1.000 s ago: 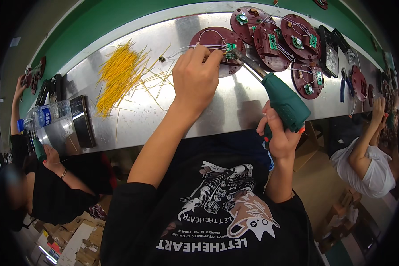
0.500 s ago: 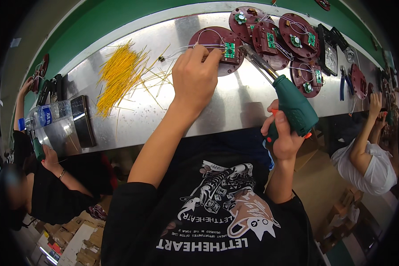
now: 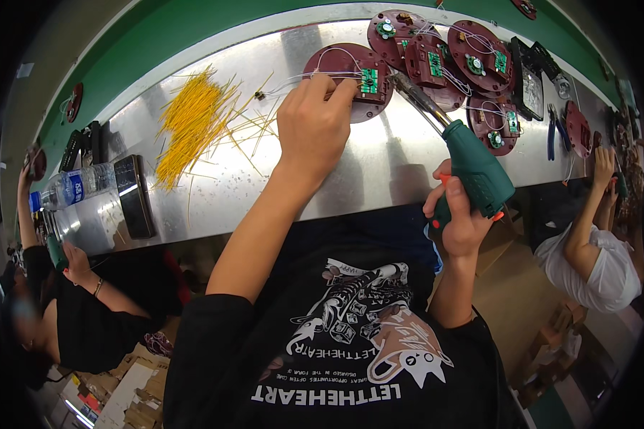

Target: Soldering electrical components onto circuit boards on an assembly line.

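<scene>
My right hand [image 3: 459,214] grips a dark green soldering gun [image 3: 477,171], its metal tip pointing up and left to the right edge of a maroon round plate [image 3: 372,57]. A green circuit board [image 3: 368,81] sits on that plate, with thin white wires running left from it. Over the plate's lower left, my left hand [image 3: 315,118] is closed in a pinch beside the board. What its fingertips hold is hidden. A loose pile of yellow wires [image 3: 193,118] lies left of this hand.
More maroon plates [image 3: 479,53] with boards and wires crowd the back right, beside black housings [image 3: 528,86] and pliers [image 3: 552,132]. At left lie a phone [image 3: 134,196] and a plastic bottle [image 3: 86,184]. Other people [image 3: 86,336] work at both sides of the metal table [image 3: 257,196].
My hands and the soldering gun stay almost in place. The person at left has lowered a raised hand with a maroon part.
</scene>
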The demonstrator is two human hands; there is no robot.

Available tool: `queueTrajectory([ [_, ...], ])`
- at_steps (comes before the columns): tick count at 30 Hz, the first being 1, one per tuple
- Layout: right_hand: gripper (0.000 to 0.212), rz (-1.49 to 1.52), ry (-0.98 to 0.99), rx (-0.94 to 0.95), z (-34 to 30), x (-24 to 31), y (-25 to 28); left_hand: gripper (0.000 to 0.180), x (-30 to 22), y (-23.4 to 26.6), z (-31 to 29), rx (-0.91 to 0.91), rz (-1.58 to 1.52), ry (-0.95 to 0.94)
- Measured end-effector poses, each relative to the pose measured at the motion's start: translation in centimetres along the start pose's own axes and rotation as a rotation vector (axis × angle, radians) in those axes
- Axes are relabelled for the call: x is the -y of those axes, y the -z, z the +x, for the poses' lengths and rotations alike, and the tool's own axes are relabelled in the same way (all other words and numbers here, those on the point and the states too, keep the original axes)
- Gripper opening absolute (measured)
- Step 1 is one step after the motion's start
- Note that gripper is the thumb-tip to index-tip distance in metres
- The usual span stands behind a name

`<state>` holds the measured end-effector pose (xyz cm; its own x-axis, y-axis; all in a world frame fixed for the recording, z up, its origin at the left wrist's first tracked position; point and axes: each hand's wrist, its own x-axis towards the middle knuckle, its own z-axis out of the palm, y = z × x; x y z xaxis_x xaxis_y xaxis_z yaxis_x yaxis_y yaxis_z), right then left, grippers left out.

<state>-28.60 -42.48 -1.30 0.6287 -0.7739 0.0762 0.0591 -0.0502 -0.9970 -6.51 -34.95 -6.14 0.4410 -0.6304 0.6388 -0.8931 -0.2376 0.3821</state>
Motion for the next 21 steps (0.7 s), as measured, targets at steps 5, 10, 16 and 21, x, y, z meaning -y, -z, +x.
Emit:
queueTrajectory([
  [5, 0.03, 0.008, 0.003, -0.002, 0.01, -0.02, -0.09, 0.01, -0.03, -0.05, 0.01, -0.011, 0.002, -0.007],
  [10, 0.03, 0.002, 0.004, 0.016, 0.15, 0.06, -0.12, 0.008, -0.11, -0.02, 0.01, -0.012, -0.007, 0.001],
  [16, 0.03, 0.0, 0.003, 0.016, 0.02, -0.11, -0.03, 0.007, -0.19, 0.07, 0.06, -0.022, -0.04, 0.012],
  [21, 0.023, 0.105, -0.011, -0.035, 0.17, 0.1, -0.48, 0.006, -0.32, 0.3, 0.13, -0.01, -0.062, 0.035],
])
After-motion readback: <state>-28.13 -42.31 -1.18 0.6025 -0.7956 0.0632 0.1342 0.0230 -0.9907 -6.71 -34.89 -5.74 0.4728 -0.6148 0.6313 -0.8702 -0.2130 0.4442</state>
